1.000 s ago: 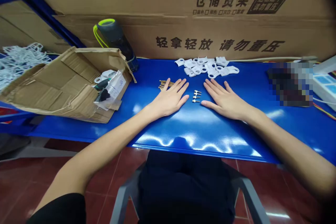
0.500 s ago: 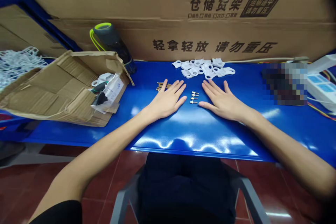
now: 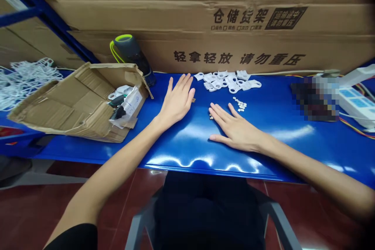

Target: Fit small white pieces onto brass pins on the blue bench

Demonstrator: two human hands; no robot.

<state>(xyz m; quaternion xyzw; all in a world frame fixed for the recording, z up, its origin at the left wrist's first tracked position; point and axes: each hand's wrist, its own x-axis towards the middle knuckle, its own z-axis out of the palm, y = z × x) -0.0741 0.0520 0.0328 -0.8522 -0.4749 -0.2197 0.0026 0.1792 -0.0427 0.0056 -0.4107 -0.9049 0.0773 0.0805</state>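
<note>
My left hand [image 3: 178, 99] is flat on the blue tabletop, palm down with its fingers stretched out, and it mostly covers some small brass-coloured strips [image 3: 193, 100]. Lower and to the right, my right hand [image 3: 231, 127] also lies palm down, fingers spread. Small metal pieces [image 3: 211, 117] peek out at its fingertips; the rest of them is hidden under the hand. Just beyond the right hand is a little cluster of tiny white parts [image 3: 241, 105]. White plastic pieces with round holes [image 3: 222, 80] form a loose pile behind both hands.
An open cardboard box [image 3: 73, 97] with a plastic bag [image 3: 129, 105] inside stands left, a dark bottle [image 3: 131, 52] behind it. White looped cords [image 3: 26, 78] heap at far left. At right are a pixelated dark object [image 3: 313, 99] and a white power strip [image 3: 356, 99] with wires.
My left hand has moved left and away from me. My right hand has shifted left and nearer, over the row of small metal pieces, uncovering the tiny white parts. The view has tilted slightly.
</note>
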